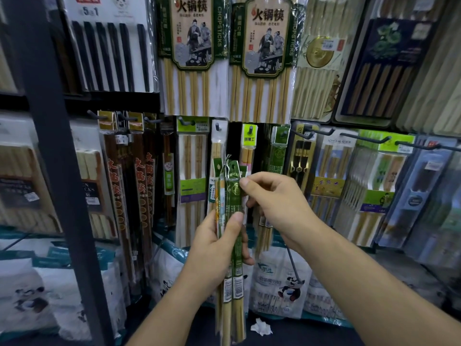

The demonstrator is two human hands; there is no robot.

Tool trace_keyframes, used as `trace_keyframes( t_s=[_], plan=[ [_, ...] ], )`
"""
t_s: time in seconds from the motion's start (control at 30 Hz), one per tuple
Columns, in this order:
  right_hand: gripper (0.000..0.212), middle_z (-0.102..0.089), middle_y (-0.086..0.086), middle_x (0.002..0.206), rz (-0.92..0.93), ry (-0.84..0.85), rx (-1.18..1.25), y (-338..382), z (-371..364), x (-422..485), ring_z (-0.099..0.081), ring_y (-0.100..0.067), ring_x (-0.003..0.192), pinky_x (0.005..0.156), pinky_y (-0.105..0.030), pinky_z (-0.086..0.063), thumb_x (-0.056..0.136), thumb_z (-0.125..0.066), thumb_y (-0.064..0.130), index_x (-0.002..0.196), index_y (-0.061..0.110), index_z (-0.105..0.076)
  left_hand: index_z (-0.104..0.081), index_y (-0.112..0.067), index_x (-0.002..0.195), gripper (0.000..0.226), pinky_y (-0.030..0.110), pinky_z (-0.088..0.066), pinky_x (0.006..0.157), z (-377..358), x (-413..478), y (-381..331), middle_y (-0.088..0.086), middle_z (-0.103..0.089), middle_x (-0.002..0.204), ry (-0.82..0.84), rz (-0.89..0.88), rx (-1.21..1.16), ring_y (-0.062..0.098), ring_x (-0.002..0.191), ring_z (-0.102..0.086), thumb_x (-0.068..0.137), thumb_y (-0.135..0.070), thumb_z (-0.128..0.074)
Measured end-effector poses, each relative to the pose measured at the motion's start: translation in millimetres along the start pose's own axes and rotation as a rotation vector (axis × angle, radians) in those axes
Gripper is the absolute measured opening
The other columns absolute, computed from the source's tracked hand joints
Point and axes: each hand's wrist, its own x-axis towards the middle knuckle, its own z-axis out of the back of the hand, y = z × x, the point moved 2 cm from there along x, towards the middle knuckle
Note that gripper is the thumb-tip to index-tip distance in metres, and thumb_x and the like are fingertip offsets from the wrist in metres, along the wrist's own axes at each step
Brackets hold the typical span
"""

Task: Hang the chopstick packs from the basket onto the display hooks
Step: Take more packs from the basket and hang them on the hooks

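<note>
- The left hand (217,248) grips a bundle of slim chopstick packs (230,290) upright in front of the display, with the thumb pressed across the front and the fingers curled behind. The packs overlap, so their number is hard to tell.
- The right hand (277,203) pinches the upper part of the front green pack (234,196) in that bundle between thumb and forefinger. Its other fingers are mostly hidden behind the packs.
- Below the printed labels, the clear sleeves show pale bamboo sticks inside. The bundle's lower ends blur against the dark floor.
- Both forearms are cut off by the bottom edge.
- Just above the bundle, a display hook (217,126) carries a narrow hanging pack (216,148), whose lower half is hidden behind the held packs.
- Beside it, a second hook (250,128) holds a pack with a yellow-green header.
- Two large hot-pot chopstick packs (192,71) hang higher up, their tops cut off.
- A dark upright post (50,158) blocks part of the left shelving.
- Panda-printed bags (282,280) stand low down, and a crumpled white paper (260,327) lies in front of them.
</note>
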Motion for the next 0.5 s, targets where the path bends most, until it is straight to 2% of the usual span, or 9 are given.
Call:
trace_keyframes(
  t_s=[0.13,0.27,0.4,0.5],
  plan=[
    [0.014,-0.064,0.009,0.063,0.002,-0.021,0.049,-0.9,-1.9,-2.0,-0.058,-0.003,0.063,0.056,-0.013,-0.045,0.092,-0.073,0.028,0.084,0.017,-0.077,-0.068,-0.034,0.096,0.011,0.039,-0.060,0.055,-0.4,-0.4,-1.9,0.003,-0.065,0.071,-0.021,0.002,0.005,0.023,0.056,-0.064,0.091,-0.043,-0.072],
    [0.022,-0.063,0.004,0.065,-0.039,0.007,0.015,-0.9,-5.2,-3.1,-0.060,-0.011,0.066,0.064,-0.026,-0.051,0.089,-0.075,0.035,0.081,0.014,-0.075,-0.069,-0.036,0.092,0.007,0.038,-0.059,0.054,0.1,-0.7,-3.1,0.006,-0.069,0.071,-0.053,0.005,0.004,0.028,0.056,-0.068,0.086,-0.037,-0.073],
    [0.021,-0.063,0.008,0.060,-0.025,0.000,-0.077,2.2,-0.8,-2.6,-0.059,-0.002,0.059,0.056,-0.018,-0.047,0.093,-0.071,0.034,0.082,0.016,-0.076,-0.069,-0.034,0.095,0.011,0.039,-0.061,0.057,0.0,-1.4,-2.8,0.012,-0.073,0.076,-0.088,0.022,-0.015,0.033,0.062,-0.072,0.086,-0.039,-0.071],
    [0.016,-0.066,-0.005,0.070,0.047,-0.094,-0.077,7.6,7.9,-1.3,-0.058,-0.005,0.062,0.057,-0.016,-0.048,0.094,-0.070,0.030,0.083,0.020,-0.075,-0.069,-0.030,0.097,0.019,0.035,-0.062,0.062,2.8,-0.4,-2.9,0.004,-0.075,0.082,-0.149,-0.001,0.025,0.025,0.074,-0.075,0.087,-0.046,-0.068]
  ],
)
